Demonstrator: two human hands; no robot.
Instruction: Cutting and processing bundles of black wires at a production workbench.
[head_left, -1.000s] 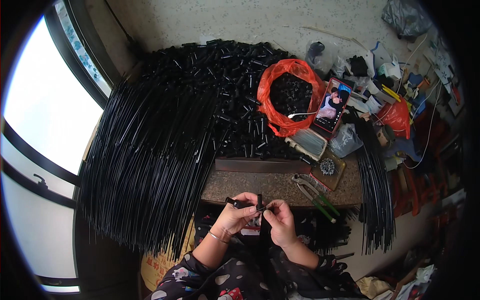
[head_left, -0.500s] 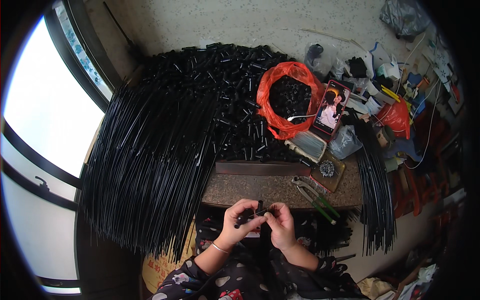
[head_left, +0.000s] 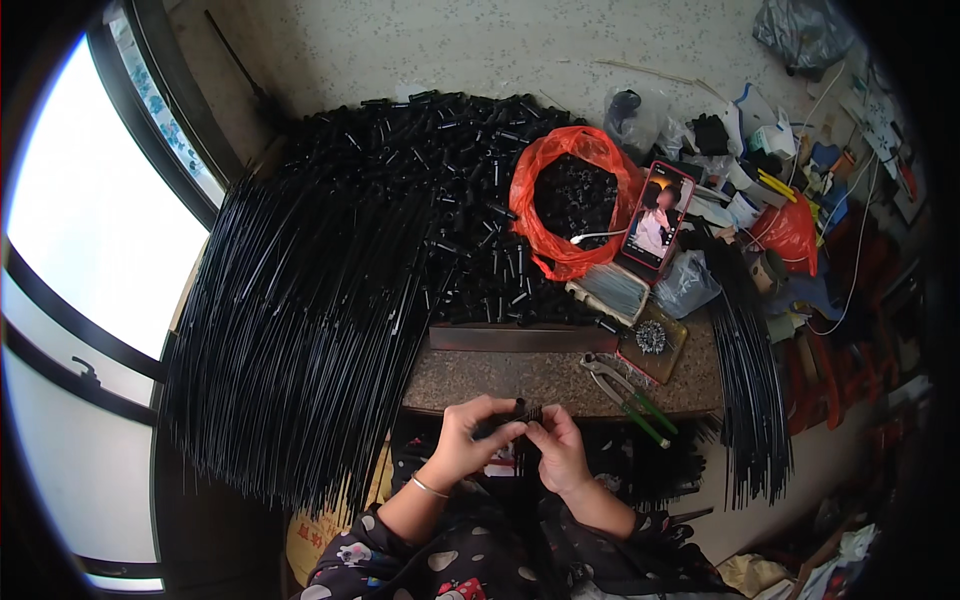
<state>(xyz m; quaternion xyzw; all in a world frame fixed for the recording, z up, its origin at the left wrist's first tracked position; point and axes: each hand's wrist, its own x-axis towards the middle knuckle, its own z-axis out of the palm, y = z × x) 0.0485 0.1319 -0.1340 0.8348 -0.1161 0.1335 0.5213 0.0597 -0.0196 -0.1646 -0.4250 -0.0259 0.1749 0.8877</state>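
Observation:
My left hand (head_left: 468,436) is closed round a small black tubular fitting (head_left: 519,406), whose end shows above the fingers. Touching its fingertips, my right hand (head_left: 563,452) pinches a small dark ribbed piece (head_left: 534,414). Fingers hide how the two parts meet. Both hands are just off the table's front edge, above my lap. Pincers with green handles (head_left: 628,402) lie on the table to the right. Beyond them a tray (head_left: 672,362) carries a clump of small shiny metal pieces (head_left: 651,337).
Long thin black rods (head_left: 300,330) overhang the table's left side; another bundle (head_left: 745,370) hangs at right. Black fittings (head_left: 400,140) are heaped behind a dark bar (head_left: 520,339). A red bag (head_left: 522,200) holds small black parts beside a propped phone (head_left: 658,220). Clutter fills the right.
The black fitting in my left hand has turned and is now more hidden by the fingers. My hands stay close together in nearly the same place. The phone's picture differs.

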